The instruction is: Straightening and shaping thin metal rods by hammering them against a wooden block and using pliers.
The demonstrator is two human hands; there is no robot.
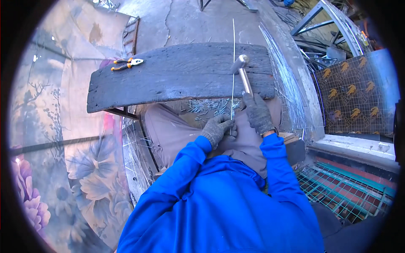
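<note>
My left hand, in a grey knit glove, is closed on the near end of a long thin metal rod. The rod runs away from me across a dark, worn wooden bench. In its own grey glove, my right hand grips the shiny handle of a hammer. The hammer's head is over the bench, right beside the rod; whether they touch I cannot tell. Toward the bench's far left lie pliers with orange and black handles.
Cut metal pieces are scattered on the floor between my legs and the bench. A bundle of long thin rods lies to the right. Beyond it stand a metal frame and a green wire grid. A flowered cloth hangs at left.
</note>
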